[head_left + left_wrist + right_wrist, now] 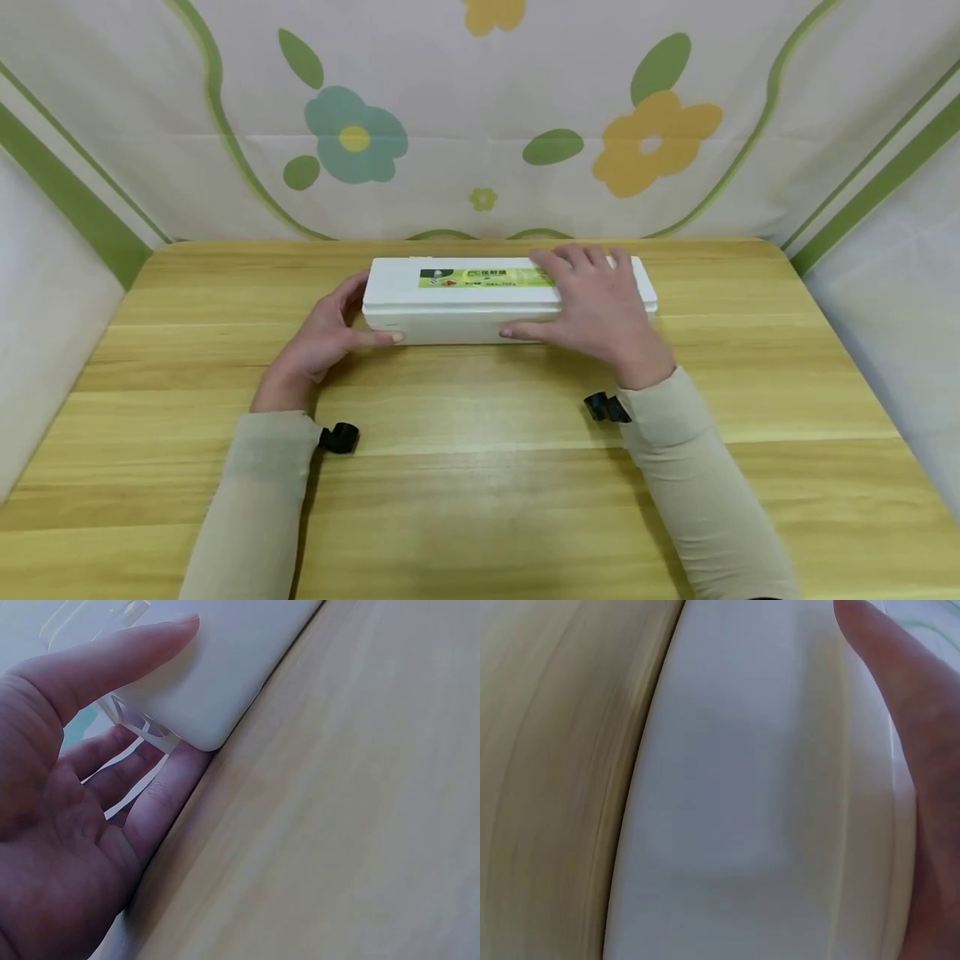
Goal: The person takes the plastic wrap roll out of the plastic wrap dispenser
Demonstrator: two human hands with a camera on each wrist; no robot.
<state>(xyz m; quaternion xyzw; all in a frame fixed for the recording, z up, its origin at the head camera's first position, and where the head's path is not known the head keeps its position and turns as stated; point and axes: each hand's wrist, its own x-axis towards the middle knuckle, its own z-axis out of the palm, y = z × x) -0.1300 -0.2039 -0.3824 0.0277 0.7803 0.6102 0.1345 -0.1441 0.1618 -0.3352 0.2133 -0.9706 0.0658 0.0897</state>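
Note:
A long white cling film box (442,327) lies crosswise near the table's far edge, its lid down. A green label (487,277) runs along the lid, partly covered by the right hand. My left hand (321,335) holds the box's left end, thumb on the front face and fingers round the end. In the left wrist view, the fingers (154,799) reach past the corner of the box (225,667). My right hand (603,308) grips the right part from above, fingers across the lid and thumb against the front. Only its thumb (915,697) shows clearly in the right wrist view.
The wooden table (465,500) stretches in front of the box. A white cloth (465,100) printed with flowers hangs right behind the table's far edge. Black wrist mounts (341,437) sit at both cuffs.

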